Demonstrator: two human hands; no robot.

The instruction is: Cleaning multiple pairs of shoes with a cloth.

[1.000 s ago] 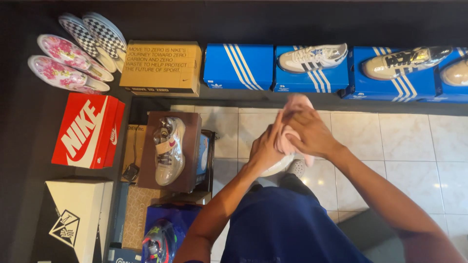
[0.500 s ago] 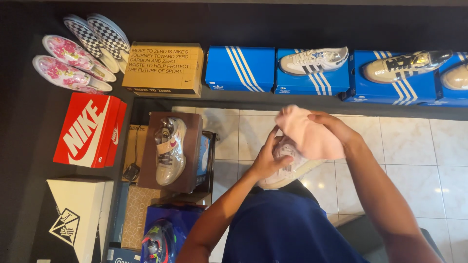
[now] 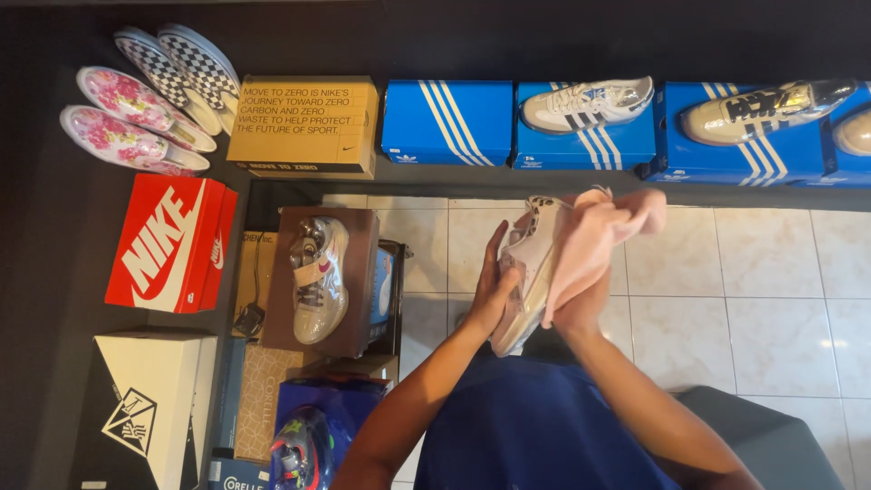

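Where the frame centres, just right of middle, the left hand (image 3: 494, 290) holds a pale sneaker (image 3: 526, 272) by its side, fingers spread along the upper, grip clenched on the shoe and sole edge turned toward the lower frame. The right hand (image 3: 581, 304) grasps a pink cloth (image 3: 599, 236) that is pressed against the sneaker's right side and drapes up toward the upper right (the fingers themselves are mostly hidden under the fabric). Both are held above a white tiled floor (image 3: 771, 299). Upper frame, along a dark shelf: a tan cardboard box (image 3: 304, 122), then a row of blue shoe boxes (image 3: 449, 122), two of them carrying a white striped sneaker (image 3: 585, 102) and a beige sneaker (image 3: 762, 107). Upper left: checkered slip-ons (image 3: 177, 63) and floral slip-ons (image 3: 127, 122). Left of middle: a red shoe box (image 3: 168, 245). Centre left: a wrapped sneaker (image 3: 318, 277) lying on a brown box (image 3: 358, 227). Lower left: a white box (image 3: 136, 408).
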